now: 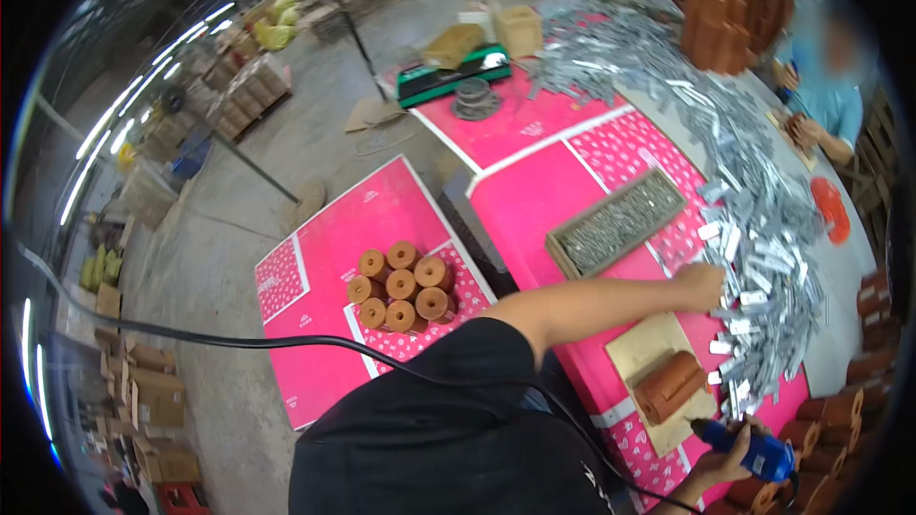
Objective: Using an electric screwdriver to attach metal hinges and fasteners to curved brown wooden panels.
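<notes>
My left hand (701, 288) reaches across the pink table to the edge of a pile of flat silver metal pieces (768, 257). Its fingers look curled in at the pile, and what they grip, if anything, is hidden. In my right hand (722, 467) is a blue corded power screwdriver (754, 450), its black nose pointing left toward a wooden board (634, 351). On that board lies a reddish-brown rounded block (670, 387) with a groove along it. A long wooden tray (563, 256) full of small metal screws sits beyond my left forearm.
Several brown cylinders with center holes (401, 283) stand on a lower pink table (334, 219) at left. More reddish-brown pieces (825, 415) are stacked at right. Across the table a co-worker (825, 86) handles a piece. A black cable (286, 341) crosses over my arm.
</notes>
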Demonstrator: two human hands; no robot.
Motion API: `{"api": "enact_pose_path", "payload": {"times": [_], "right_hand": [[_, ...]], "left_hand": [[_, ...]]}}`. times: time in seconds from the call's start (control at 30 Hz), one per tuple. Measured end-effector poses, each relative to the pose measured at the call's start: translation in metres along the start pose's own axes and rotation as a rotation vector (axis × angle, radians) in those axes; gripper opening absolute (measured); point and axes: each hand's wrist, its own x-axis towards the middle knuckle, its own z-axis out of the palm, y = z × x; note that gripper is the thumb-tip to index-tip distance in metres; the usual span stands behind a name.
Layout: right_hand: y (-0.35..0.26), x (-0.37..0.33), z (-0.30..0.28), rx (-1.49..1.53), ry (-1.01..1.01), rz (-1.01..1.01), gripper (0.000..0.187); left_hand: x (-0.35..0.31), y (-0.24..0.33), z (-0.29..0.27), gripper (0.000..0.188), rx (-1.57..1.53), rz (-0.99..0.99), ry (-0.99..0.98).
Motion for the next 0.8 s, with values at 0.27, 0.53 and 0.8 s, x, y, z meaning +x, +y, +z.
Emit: {"api": "enact_pose_path", "payload": {"times": [0.27,0.53,0.8], "right_hand": [[-0.009,0.003,0.05,0.086,0.002,0.069,0.028],[-0.018,-0.004,0.033,0.061,-0.049,0.003,0.025],[-0.019,-0.006,0.035,0.079,-0.044,0.024,0.027]], "left_hand": [[-0.082,0.047,-0.08,0.034,-0.632,-0.317,-0.543],[-0.055,0.047,-0.023,0.043,-0.351,-0.096,-0.589],[-0.072,0.035,-0.027,0.035,-0.245,0.067,-0.511]]}}
